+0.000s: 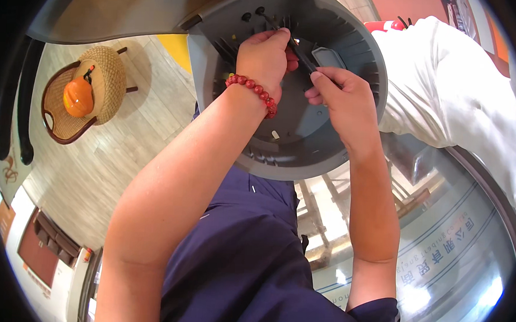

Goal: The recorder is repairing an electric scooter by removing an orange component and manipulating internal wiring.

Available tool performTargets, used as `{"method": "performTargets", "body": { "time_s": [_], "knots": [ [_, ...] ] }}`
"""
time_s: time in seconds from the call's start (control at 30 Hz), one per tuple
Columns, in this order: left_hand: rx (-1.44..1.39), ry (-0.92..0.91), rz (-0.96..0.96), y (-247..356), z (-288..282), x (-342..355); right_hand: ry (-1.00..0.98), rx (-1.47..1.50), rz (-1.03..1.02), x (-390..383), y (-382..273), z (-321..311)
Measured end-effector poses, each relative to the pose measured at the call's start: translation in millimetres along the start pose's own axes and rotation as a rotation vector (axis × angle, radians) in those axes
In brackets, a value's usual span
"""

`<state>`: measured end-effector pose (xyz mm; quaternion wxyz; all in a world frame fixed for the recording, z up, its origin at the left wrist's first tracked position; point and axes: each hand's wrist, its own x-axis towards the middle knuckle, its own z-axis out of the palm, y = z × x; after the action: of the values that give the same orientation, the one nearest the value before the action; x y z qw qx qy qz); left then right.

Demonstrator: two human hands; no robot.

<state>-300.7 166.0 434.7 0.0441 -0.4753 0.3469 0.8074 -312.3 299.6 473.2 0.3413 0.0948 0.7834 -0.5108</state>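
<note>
A large grey plastic tub-like housing [371,62] with ribbed inner walls lies open in front of me. Inside it, a thin black rod or cable [300,52] runs slantwise down from the far wall. My right hand [344,98] pinches its near end between thumb and fingers. Farther up, my left hand [263,60], with a red bead bracelet [255,89] at the wrist, closes its fingertips on the same black piece; part of that grip is hidden. A small white piece [275,135] rests on the housing's inner floor.
At the left, a wicker chair [114,80] holds an orange hard hat [78,97]. White cloth [440,82] drapes on the right, beside a red fire extinguisher [385,25]. A glass surface [439,226] lies at lower right. A grey panel [120,8] extends at upper left.
</note>
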Motion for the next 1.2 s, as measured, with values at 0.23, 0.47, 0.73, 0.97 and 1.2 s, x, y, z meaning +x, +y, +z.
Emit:
{"method": "performTargets", "body": {
  "time_s": [0.23, 0.47, 0.73, 0.97, 1.2],
  "knots": [
    [0.028, 0.02, 0.012, -0.5, 0.8, 3.0, -0.002, 0.021, -0.004, 3.5, 1.2, 0.6],
    [0.061, 0.027, 0.039, 0.3, 0.7, 1.8, -0.1, 0.137, 0.022, 3.8, 1.3, -2.9],
    [0.09, 0.035, 0.018, 6.5, 4.6, -0.2, -0.186, 0.32, 0.078, 1.4, -2.1, -3.6],
    [0.059, -0.012, -0.001, 11.1, 5.2, 4.5, -0.124, -0.161, -0.124, 7.9, -6.5, -4.4],
    [0.076, -0.013, -0.066, 13.8, 3.3, 6.8, 0.05, -0.607, -0.562, 5.6, -5.4, -4.8]
  ]
}}
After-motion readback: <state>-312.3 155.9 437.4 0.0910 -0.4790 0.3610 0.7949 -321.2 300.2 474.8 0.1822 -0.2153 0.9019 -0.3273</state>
